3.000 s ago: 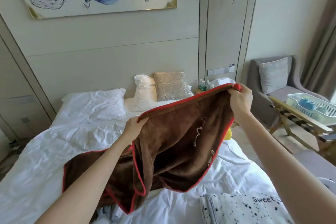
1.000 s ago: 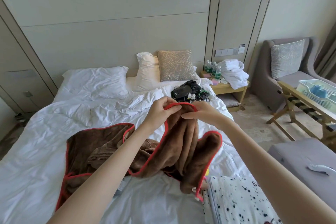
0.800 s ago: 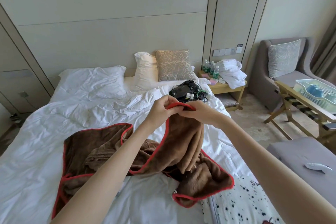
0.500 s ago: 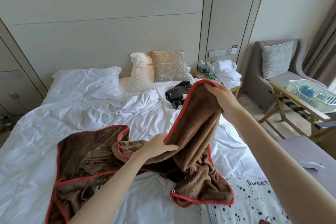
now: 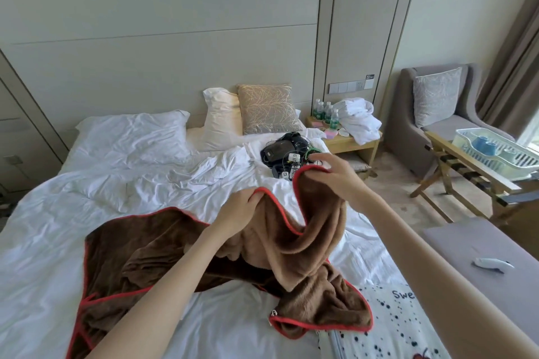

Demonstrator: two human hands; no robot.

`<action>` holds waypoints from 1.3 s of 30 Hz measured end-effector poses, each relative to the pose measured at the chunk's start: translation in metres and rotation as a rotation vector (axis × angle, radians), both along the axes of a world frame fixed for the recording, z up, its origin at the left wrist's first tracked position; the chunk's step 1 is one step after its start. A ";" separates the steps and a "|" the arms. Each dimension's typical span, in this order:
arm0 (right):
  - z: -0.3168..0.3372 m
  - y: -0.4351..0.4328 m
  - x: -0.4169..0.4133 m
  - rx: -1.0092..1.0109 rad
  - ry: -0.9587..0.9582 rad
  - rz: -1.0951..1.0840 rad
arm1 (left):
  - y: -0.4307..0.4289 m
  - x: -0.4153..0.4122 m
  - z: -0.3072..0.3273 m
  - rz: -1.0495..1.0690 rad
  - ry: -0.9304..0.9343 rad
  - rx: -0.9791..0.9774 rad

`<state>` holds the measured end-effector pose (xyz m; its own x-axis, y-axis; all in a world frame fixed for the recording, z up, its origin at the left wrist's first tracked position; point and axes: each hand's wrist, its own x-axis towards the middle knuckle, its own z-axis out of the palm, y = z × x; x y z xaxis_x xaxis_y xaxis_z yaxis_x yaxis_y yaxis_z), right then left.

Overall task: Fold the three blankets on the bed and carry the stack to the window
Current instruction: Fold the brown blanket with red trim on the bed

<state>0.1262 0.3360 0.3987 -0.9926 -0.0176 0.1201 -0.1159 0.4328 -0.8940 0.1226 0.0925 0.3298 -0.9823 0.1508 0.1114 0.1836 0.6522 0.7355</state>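
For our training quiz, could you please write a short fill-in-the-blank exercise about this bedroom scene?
The left hand and the right hand hold the brown blanket by its ___ trim.
A corner of it lies over the ___ spotted blanket.
The cups in the dish rack are ___.
Missing words: red, white, blue.
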 end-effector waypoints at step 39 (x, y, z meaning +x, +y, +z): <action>0.001 -0.028 0.002 -0.130 -0.095 0.171 | -0.024 0.008 0.027 0.105 0.021 -0.074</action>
<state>0.1278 0.3085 0.3996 -0.9835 -0.1767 0.0382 -0.0900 0.2951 -0.9512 0.1306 0.0686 0.3567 -0.9906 0.0561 0.1249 0.1267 0.7212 0.6810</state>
